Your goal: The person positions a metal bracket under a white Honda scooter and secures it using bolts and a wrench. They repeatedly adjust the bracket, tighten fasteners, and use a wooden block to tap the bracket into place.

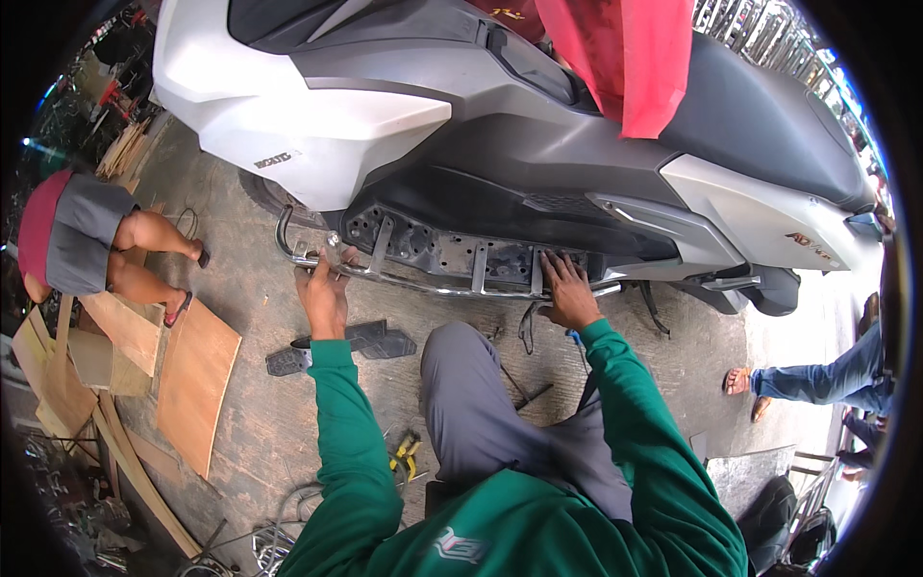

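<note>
A white and grey scooter (538, 144) stands side-on before me. Along its lower side runs a chrome tube guard (423, 284), its front end curving up beside the footboard (452, 255). Flat metal brackets cross from the tube onto the perforated black board. My left hand (327, 298) is closed round the tube near its front curve; part of the fingers is hidden. Further back, my right hand (570, 293) lies over the tube with its fingers stretched onto the footboard by the rear bracket. Black floor mats (365, 341) lie on the ground by my left wrist.
Yellow-black pliers (406, 457) and a T-handle tool (529, 394) rest on the concrete near my legs. Plywood sheets (197, 385) lie at the left, where a person (82, 231) bends over. A red cloth (625, 67) drapes the seat area. Another person's leg (817, 380) shows at right.
</note>
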Tool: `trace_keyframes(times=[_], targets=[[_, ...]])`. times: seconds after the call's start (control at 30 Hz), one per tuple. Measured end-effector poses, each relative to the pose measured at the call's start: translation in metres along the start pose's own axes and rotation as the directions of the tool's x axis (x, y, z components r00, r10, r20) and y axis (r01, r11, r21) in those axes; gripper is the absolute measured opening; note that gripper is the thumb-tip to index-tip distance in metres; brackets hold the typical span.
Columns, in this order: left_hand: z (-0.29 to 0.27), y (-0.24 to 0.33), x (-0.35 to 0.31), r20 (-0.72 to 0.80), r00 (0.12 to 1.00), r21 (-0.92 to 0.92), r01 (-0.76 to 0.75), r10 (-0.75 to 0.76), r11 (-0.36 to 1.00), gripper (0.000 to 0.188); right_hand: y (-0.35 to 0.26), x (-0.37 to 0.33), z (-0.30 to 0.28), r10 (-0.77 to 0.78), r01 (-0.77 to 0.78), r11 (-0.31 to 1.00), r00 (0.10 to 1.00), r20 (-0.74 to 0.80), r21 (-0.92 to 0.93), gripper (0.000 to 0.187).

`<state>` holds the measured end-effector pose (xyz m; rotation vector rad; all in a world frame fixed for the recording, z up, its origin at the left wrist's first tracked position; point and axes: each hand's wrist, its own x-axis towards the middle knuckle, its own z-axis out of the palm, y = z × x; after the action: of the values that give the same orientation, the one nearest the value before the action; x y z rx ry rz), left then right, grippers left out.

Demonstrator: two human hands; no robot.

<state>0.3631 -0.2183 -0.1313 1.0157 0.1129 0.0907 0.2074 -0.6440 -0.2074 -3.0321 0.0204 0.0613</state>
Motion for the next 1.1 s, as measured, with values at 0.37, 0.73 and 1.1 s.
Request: trace_keyframes(times=[0.37,0.73,1.1], targets=[[-0.012,-0.044,-0.047,-0.114,0.983,0.053,-0.136,0.142,0.989,0.053,0.011,0.001,0.023,-0.012,0.013,1.0,0.997,-0.074,0.021,0.099],[0.042,-0.083,-0.021,-0.227,0.929,0.591,-0.107,0.293,0.8,0.078,0.001,0.003,-0.001,0.014,-0.007,0.997,0.996,0.09,-0.077,0.091],[0.043,-0.087,-0.006,-0.237,0.949,0.409,-0.096,0.207,0.908,0.04,0.01,-0.001,0.006,-0.081,0.08,0.994,0.997,0.0,0.078,0.104]])
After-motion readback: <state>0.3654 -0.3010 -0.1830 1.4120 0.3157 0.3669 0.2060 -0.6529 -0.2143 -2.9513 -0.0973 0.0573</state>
